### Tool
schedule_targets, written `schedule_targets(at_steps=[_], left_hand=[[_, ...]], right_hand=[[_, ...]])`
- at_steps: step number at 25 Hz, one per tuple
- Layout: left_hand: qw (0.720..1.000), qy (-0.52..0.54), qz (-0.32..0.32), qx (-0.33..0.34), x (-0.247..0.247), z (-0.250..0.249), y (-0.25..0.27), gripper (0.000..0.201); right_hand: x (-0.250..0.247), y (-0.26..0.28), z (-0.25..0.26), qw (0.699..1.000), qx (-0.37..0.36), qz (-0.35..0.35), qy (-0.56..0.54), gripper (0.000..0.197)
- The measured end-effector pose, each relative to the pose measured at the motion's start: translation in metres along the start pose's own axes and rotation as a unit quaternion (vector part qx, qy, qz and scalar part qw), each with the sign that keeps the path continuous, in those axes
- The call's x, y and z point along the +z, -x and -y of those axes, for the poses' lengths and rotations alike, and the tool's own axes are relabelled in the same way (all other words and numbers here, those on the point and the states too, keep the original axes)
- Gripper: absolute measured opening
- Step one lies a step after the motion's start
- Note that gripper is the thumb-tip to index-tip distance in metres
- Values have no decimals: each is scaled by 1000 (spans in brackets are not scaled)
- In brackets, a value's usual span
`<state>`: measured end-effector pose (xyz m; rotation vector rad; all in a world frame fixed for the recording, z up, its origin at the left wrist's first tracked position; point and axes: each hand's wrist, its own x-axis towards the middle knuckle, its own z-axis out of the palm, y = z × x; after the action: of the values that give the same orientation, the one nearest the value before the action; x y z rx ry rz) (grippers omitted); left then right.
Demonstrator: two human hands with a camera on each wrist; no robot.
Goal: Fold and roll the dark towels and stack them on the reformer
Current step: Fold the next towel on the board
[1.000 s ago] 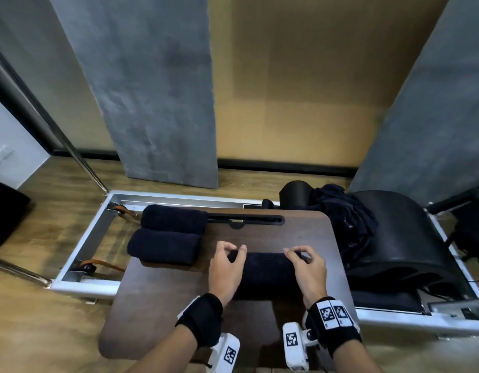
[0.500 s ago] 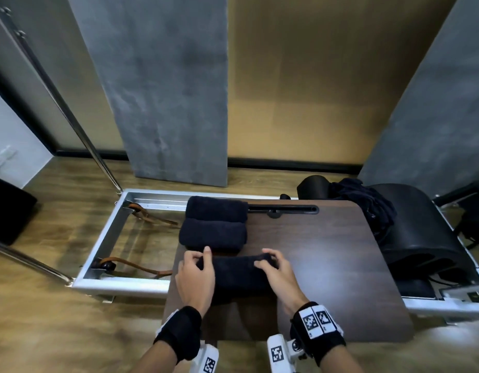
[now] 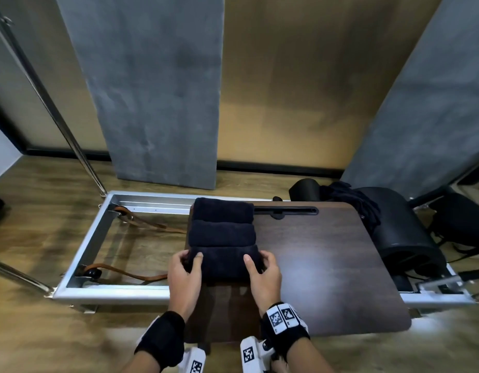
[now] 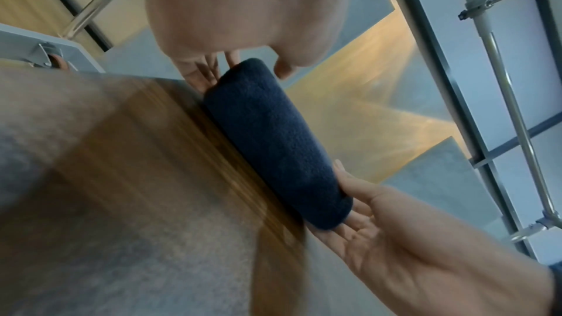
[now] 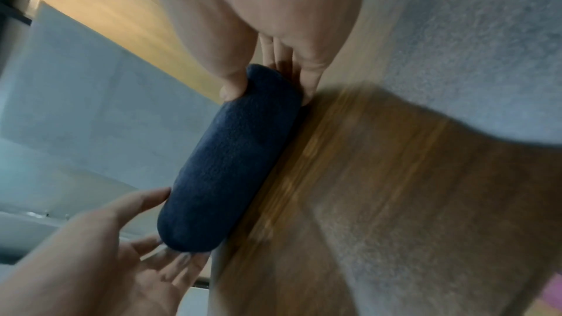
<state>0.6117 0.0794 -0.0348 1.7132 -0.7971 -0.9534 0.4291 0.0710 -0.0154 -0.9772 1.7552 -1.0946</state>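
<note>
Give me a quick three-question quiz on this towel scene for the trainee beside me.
1. True or false: the rolled towel between the left hand and the right hand lies on the dark wooden board.
2. How many rolled towels lie side by side on the board? A) two B) three C) five
3. Fill in: the loose pile of dark cloth lies at the board's far ____ corner.

Key: 1 true; 2 B, counting the middle roll and the far roll; 3 right.
</note>
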Motion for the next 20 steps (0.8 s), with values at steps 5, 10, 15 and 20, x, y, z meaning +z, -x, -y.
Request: schedule_targets(at_steps=[5,10,15,20], left_hand=[[1000,9,-1,22,-9,0,1,28],[998,-7,13,53,-10,-1,7,34],[996,-38,26,72,-4,0,11,35],[997,-48,32,56,-4,-4,11,35]], right_hand=[[0,-2,1,992,-1,-4,124,46],[5,-1,-1,985,23,44,163,51],[4,-6,-2,988,47,78,128,48],[-1,-5,-2,989,54,97,100,47]])
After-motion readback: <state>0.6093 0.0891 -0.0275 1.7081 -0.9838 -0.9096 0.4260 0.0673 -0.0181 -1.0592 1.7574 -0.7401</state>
